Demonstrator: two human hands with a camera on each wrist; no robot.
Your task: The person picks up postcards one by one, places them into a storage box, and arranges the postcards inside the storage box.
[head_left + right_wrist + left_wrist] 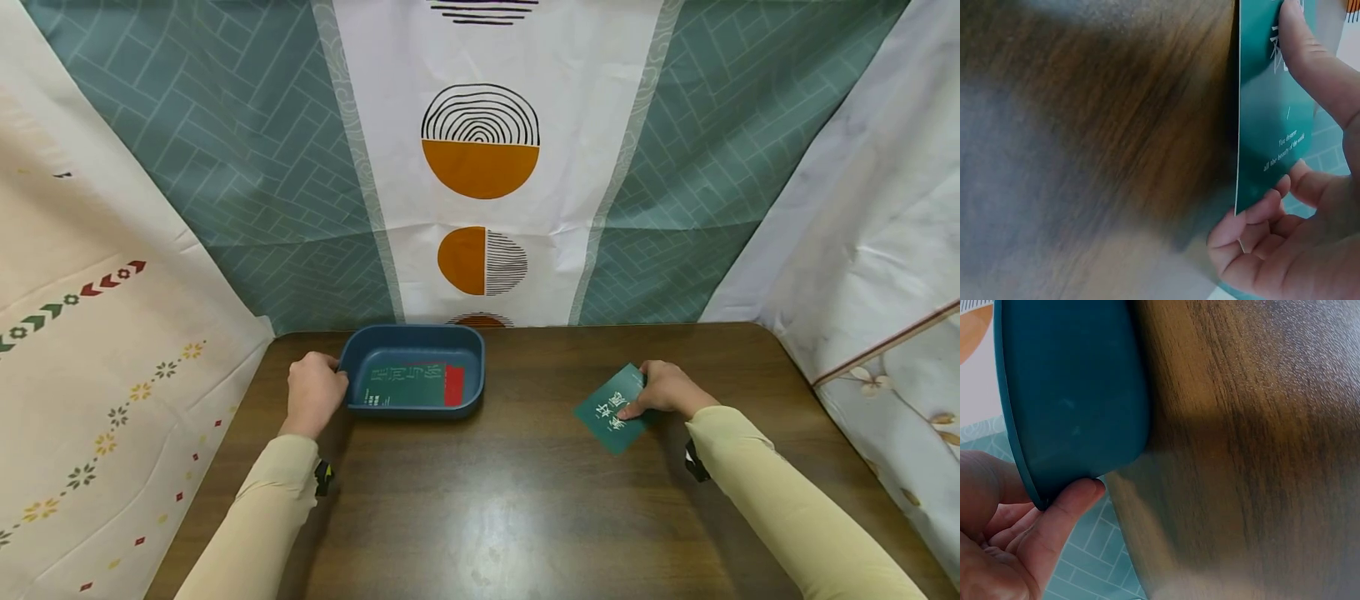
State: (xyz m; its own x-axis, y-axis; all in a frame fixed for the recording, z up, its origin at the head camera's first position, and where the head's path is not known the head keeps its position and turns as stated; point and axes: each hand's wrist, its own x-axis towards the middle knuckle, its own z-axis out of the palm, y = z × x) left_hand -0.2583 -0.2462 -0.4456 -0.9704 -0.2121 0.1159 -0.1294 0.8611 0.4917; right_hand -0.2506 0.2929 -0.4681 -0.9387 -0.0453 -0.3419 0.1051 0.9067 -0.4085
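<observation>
A blue rectangular tray (363, 342) stands at the back left of the table, and a dark green card with a red end (408, 390) lies in it. My left hand (313, 392) pinches the tray's left rim; in the left wrist view the thumb lies along the tray's outer wall (1079, 394) and the other fingers go over the rim. To the right, my right hand (663, 390) holds a green card with white characters (611, 408), thumb on its printed face and fingers behind. Small white English print shows on this card (1272, 125) in the right wrist view.
The brown wooden table (480, 483) runs under both forearms. Behind it hangs a green and white patterned curtain (480, 208). Patterned cloths hang at the left (112, 375) and right (885, 333) sides.
</observation>
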